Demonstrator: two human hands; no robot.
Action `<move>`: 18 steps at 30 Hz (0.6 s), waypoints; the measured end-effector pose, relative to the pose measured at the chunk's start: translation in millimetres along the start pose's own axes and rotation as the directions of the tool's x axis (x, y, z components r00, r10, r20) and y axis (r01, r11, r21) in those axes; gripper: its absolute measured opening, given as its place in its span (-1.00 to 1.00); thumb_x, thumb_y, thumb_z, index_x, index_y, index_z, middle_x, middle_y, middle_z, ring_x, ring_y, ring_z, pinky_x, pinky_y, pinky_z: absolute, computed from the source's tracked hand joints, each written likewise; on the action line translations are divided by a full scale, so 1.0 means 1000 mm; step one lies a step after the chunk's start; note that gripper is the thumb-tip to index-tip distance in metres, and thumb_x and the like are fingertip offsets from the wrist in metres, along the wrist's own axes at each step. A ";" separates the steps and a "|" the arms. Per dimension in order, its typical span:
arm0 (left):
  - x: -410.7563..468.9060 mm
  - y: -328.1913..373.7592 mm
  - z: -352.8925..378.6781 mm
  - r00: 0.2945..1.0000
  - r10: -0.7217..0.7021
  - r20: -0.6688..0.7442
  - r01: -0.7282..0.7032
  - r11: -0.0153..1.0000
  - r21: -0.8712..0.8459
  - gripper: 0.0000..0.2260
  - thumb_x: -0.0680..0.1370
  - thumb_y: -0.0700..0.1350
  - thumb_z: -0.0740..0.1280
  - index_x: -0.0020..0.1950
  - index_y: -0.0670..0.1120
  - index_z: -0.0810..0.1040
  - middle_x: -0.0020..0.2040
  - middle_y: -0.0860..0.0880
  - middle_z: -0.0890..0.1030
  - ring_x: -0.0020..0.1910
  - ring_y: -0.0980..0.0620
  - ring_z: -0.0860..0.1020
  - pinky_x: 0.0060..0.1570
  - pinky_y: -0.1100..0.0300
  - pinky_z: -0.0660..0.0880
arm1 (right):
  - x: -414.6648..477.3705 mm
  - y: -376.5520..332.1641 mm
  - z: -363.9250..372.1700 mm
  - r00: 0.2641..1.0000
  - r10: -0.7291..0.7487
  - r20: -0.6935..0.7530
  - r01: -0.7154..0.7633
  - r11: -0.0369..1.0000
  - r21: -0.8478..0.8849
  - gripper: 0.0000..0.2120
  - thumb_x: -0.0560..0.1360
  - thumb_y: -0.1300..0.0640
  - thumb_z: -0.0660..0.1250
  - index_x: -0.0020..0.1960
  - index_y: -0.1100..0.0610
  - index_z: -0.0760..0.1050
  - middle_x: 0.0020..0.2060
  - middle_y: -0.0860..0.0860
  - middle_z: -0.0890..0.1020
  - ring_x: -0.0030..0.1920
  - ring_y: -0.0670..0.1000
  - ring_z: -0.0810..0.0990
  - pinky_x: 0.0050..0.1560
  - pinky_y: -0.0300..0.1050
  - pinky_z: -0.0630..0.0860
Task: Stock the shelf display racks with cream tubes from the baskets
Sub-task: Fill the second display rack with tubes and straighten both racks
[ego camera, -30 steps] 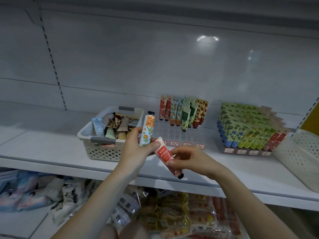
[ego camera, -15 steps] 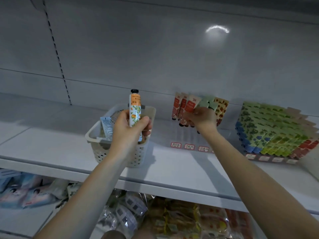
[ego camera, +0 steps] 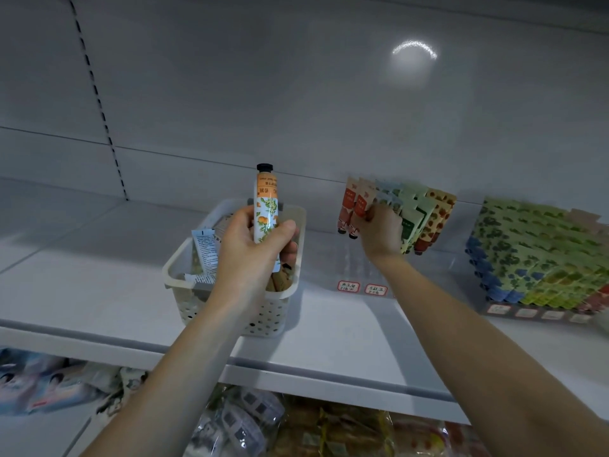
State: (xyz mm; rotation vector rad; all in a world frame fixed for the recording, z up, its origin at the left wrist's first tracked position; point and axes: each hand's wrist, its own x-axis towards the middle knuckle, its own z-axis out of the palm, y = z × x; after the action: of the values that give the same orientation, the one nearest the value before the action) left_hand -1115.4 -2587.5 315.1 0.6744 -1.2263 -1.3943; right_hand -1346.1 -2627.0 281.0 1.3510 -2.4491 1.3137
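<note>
A second ago both hands were close together in front of the shelf (ego camera: 99, 285), each with a tube. Now the right hand (ego camera: 379, 230) has gone out to the clear rack (ego camera: 346, 262) and has the red tube (ego camera: 361, 206) in among the standing tubes at the rack's left end. Its fingers are still curled on that tube; as far as I can see, it is not let go yet. The left hand (ego camera: 250, 255) has risen a little and grips the orange tube (ego camera: 266, 206) upright, black cap up, over the white basket (ego camera: 174, 275), which has more tubes in it. So I read the red one as nearly stocked: it only needs seating and releasing. The orange tube should go next, and the rack looks to have room in front, just behind the price labels (ego camera: 348, 286).
</note>
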 end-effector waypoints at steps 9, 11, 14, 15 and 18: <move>-0.002 0.003 0.000 1.000 -0.002 0.021 0.002 1.000 -0.013 -0.81 0.50 -0.27 0.35 0.01 -0.02 0.47 -0.23 -0.06 0.58 -0.39 0.17 0.54 -0.34 0.30 0.53 | -0.002 0.002 0.001 0.998 0.031 0.053 -0.025 0.992 -0.123 -0.79 0.52 0.13 0.30 -0.08 0.30 0.55 -0.22 0.16 0.60 -0.22 0.13 0.57 -0.31 -0.12 0.41; -0.003 0.003 -0.001 1.000 -0.006 0.024 0.006 1.000 -0.017 -0.81 0.50 -0.27 0.35 0.00 -0.02 0.47 -0.23 -0.06 0.58 -0.39 0.18 0.55 -0.34 0.30 0.53 | -0.003 0.001 0.000 0.997 0.032 0.066 -0.024 0.994 -0.110 -0.80 0.52 0.13 0.30 -0.13 0.28 0.54 -0.24 0.16 0.59 -0.25 0.13 0.56 -0.35 -0.15 0.37; -0.003 0.004 -0.001 1.000 -0.007 0.026 0.007 1.000 -0.026 -0.82 0.49 -0.28 0.35 -0.01 -0.03 0.47 -0.24 -0.05 0.58 -0.40 0.18 0.54 -0.36 0.31 0.53 | -0.002 0.000 -0.003 0.997 0.036 0.062 -0.033 0.998 -0.049 -0.68 0.52 0.13 0.28 -0.39 0.15 0.39 -0.43 0.06 0.49 -0.43 0.03 0.44 -0.49 -0.23 0.24; -0.003 0.003 -0.001 1.000 -0.006 0.026 0.007 1.000 -0.021 -0.82 0.49 -0.28 0.35 -0.01 -0.03 0.47 -0.24 -0.05 0.58 -0.40 0.18 0.55 -0.35 0.31 0.53 | -0.001 0.000 -0.004 0.998 0.041 0.057 -0.039 0.999 -0.032 -0.63 0.53 0.15 0.27 -0.44 0.11 0.32 -0.49 0.02 0.43 -0.49 -0.02 0.37 -0.52 -0.24 0.19; -0.003 0.002 0.000 1.000 -0.006 0.026 0.006 1.000 -0.004 -0.84 0.49 -0.27 0.35 -0.03 -0.05 0.46 -0.28 -0.02 0.59 -0.40 0.17 0.54 -0.34 0.28 0.53 | 0.000 -0.002 -0.007 0.996 0.067 0.055 -0.066 0.998 -0.026 -0.59 0.52 0.21 0.24 -0.48 0.07 0.25 -0.55 -0.02 0.35 -0.54 -0.08 0.27 -0.55 -0.25 0.12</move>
State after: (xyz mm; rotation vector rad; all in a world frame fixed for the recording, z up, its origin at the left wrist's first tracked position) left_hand -1113.9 -2584.9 316.1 0.6594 -1.2426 -1.4140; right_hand -1347.1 -2623.1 286.5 1.3300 -2.5592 1.2721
